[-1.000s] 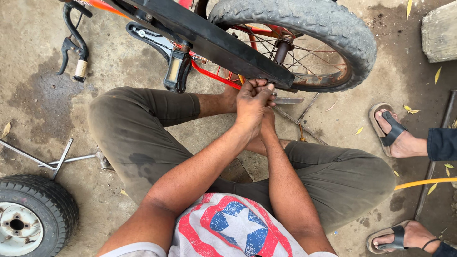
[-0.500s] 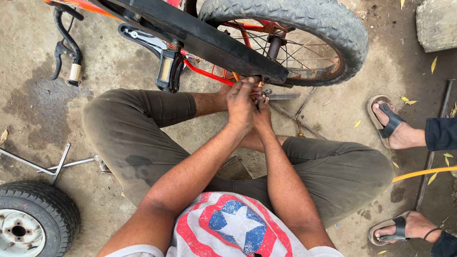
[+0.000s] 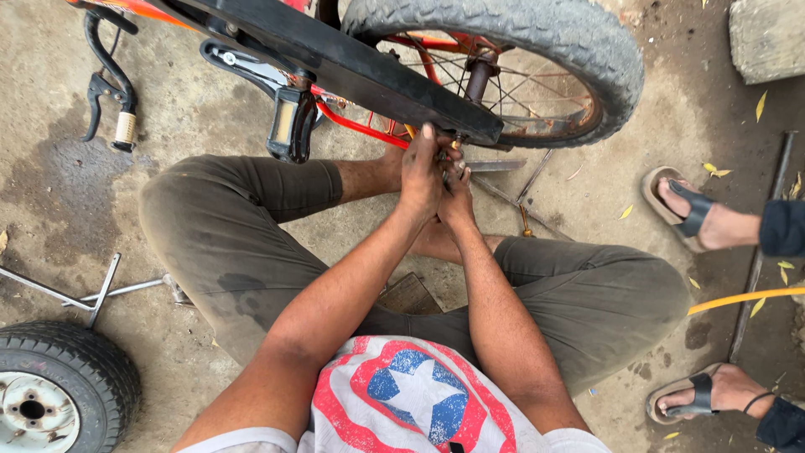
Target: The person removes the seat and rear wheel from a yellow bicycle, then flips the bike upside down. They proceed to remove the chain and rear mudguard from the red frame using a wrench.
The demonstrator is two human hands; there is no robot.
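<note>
A small bicycle lies in front of me with a black chain guard running across the frame and a knobby rear wheel behind it. My left hand and my right hand are pressed together at the rear end of the chain guard, near the wheel axle. The fingers of both hands are closed around a small part there; the part itself is hidden by the fingers. A black pedal hangs just left of my hands. I sit cross-legged in olive trousers.
A small loose wheel with a metal bracket lies at the lower left. Another person's sandalled feet stand at the right, beside a yellow hose. A concrete block sits top right. A handlebar brake lever is top left.
The view has shifted slightly, so hands and bicycle sit a little lower and left in frame. Both hands stay clasped at the same spot on the chain guard.
</note>
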